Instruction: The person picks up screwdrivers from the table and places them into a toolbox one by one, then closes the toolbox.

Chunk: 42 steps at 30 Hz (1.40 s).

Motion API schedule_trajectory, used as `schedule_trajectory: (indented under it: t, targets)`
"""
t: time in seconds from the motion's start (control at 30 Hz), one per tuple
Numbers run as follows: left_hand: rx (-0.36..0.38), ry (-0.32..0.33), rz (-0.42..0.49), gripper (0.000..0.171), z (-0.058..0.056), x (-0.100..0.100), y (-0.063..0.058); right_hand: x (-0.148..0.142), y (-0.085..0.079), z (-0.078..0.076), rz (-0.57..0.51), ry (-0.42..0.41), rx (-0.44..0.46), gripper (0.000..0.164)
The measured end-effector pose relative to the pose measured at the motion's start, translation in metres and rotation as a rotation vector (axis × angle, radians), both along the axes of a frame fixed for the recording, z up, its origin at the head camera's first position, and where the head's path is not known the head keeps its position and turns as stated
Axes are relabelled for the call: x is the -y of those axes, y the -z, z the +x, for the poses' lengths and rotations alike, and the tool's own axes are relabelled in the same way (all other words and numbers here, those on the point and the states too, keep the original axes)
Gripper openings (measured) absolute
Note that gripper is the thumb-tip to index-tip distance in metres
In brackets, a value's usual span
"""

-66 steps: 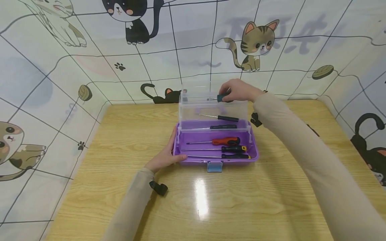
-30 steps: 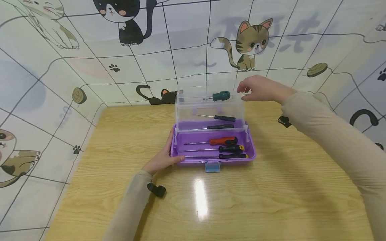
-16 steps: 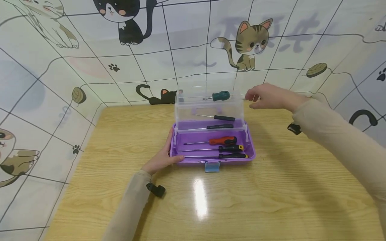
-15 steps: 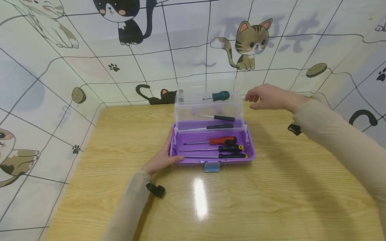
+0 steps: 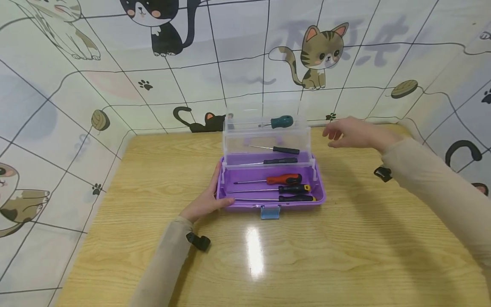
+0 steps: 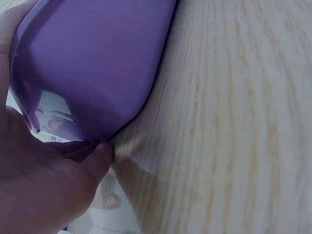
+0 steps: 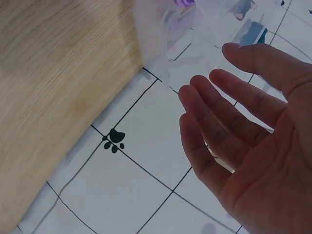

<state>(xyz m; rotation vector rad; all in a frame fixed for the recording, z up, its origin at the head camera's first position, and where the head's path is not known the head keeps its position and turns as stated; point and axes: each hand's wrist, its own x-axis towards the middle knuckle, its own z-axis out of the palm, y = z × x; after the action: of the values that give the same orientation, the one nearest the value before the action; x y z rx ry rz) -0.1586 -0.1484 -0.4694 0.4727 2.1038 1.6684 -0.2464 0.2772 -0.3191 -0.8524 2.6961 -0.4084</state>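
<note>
A purple toolbox stands raised open on the table, with clear stepped trays at its back. My left hand grips its left end, thumb over the front corner; the left wrist view shows fingers round the purple wall. On the top tray lies a green-handled screwdriver, with a thin black-handled one lower down. Inside the box are a red-and-black screwdriver and several black-handled ones. To the right of the trays my right hand hovers, fingers loosely bent, holding nothing.
The wooden table extends on both sides of the box and in front of it. A blue latch hangs down at the box's front. Behind the table's far edge rises a cat-patterned wall covering.
My right hand has let go of the green screwdriver, leaving it on the top tray, and has drawn away to the right and slightly down. My left hand keeps its grip on the toolbox.
</note>
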Motion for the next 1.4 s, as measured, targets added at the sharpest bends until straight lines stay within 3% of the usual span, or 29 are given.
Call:
schedule_trajectory:
  t: [0.4, 0.73, 1.17, 1.4]
  targets:
    - [-0.010, -0.003, 0.002, 0.113, 0.001, 0.000, -0.001, -0.029, 0.025, 0.005, -0.153, 0.121, 0.028, 0.028]
    - [-0.018, 0.000, 0.007, 0.111, 0.000, 0.001, -0.001, -0.047, 0.037, 0.010, -0.178, 0.150, 0.034, 0.029]
    - [-0.003, -0.008, 0.000, 0.113, 0.001, 0.001, -0.001, -0.083, 0.059, 0.012, -0.187, 0.307, 0.084, 0.034]
    - [-0.007, -0.008, 0.004, 0.111, 0.001, 0.001, -0.002, -0.103, 0.068, 0.017, -0.187, 0.353, 0.054, 0.038]
